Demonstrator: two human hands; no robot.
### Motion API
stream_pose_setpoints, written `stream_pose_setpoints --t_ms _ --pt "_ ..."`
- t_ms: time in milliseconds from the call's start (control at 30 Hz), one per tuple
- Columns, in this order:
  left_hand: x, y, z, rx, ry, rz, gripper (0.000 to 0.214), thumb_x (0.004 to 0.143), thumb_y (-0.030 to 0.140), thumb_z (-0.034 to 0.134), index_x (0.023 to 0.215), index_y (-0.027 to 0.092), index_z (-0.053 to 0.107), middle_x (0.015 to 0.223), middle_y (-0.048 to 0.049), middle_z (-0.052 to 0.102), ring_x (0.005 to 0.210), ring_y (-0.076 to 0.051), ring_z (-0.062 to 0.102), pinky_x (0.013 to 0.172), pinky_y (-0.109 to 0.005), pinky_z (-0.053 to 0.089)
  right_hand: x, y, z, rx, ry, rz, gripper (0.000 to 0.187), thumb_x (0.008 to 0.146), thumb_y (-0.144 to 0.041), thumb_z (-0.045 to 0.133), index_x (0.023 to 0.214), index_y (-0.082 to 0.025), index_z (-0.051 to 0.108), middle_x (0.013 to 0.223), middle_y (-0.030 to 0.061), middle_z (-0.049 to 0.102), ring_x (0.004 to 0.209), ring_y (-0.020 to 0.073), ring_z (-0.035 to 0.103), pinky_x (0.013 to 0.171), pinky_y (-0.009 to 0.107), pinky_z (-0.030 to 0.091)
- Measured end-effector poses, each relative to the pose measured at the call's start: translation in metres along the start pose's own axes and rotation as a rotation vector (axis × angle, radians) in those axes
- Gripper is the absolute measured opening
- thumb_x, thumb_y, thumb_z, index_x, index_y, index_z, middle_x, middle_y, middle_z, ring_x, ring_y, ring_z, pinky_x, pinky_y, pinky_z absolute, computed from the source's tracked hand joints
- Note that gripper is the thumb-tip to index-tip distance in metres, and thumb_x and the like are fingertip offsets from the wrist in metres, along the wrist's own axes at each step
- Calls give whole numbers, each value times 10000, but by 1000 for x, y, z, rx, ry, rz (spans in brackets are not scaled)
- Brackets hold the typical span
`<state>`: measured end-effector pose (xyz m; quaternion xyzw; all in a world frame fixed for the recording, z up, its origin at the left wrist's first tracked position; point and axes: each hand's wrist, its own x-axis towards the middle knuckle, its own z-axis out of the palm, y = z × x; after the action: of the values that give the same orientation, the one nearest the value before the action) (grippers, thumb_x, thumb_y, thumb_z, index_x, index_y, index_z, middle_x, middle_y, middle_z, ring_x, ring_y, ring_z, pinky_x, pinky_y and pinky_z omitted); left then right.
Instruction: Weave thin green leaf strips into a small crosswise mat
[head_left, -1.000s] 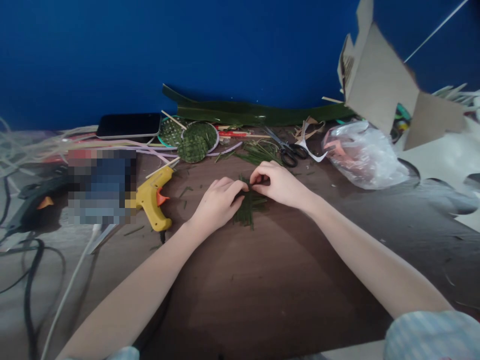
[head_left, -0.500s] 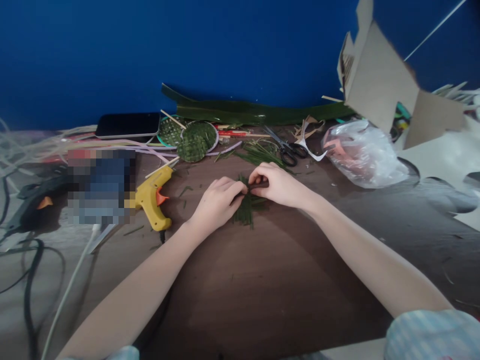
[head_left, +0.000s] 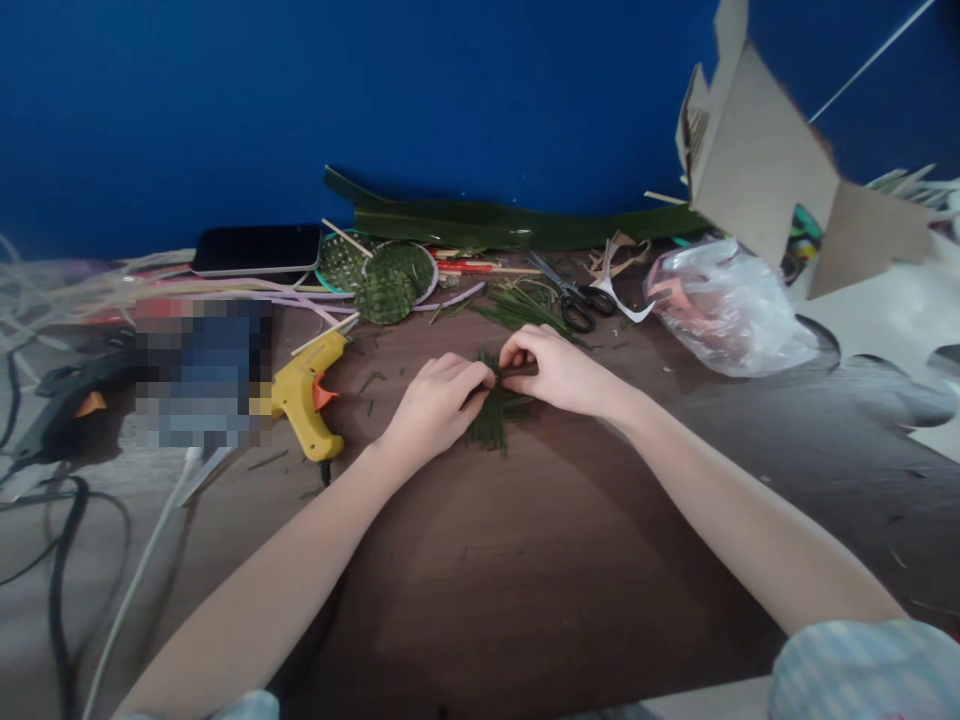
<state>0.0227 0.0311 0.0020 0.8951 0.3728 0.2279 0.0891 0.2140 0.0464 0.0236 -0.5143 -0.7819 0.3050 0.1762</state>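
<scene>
Thin green leaf strips [head_left: 491, 425], crossed together into a small piece, lie on the brown table under my fingers. My left hand [head_left: 442, 400] pinches the piece from its left side, thumb and forefinger together. From the right, my right hand [head_left: 551, 370] has its thumb and fingertips closed on the strips near the same spot. The fingers of both hands cover the middle of the piece. Just beyond my right hand is a bundle of loose leaf strips [head_left: 521, 305], with black-handled scissors [head_left: 576, 302] beside it.
A yellow glue gun [head_left: 307, 395] lies to the left, near a dark glue gun [head_left: 71, 405] and cables. Round woven leaf pieces [head_left: 390, 283], a phone [head_left: 257, 248] and a long leaf [head_left: 480, 222] line the back. A plastic bag [head_left: 731, 315] and cardboard [head_left: 772, 150] stand right.
</scene>
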Motion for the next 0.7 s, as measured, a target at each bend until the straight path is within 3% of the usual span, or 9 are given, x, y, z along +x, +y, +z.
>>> stream_pose_setpoints --t_ms 700 --pt "0 1 -1 -17 -28 -25 80 829 123 503 835 183 557 818 -29 651 838 -183 561 730 -297 430 -1 -1 0 -27 -7 -23 99 713 -143 620 775 -191 559 817 31 528 847 193 479 769 329 400"
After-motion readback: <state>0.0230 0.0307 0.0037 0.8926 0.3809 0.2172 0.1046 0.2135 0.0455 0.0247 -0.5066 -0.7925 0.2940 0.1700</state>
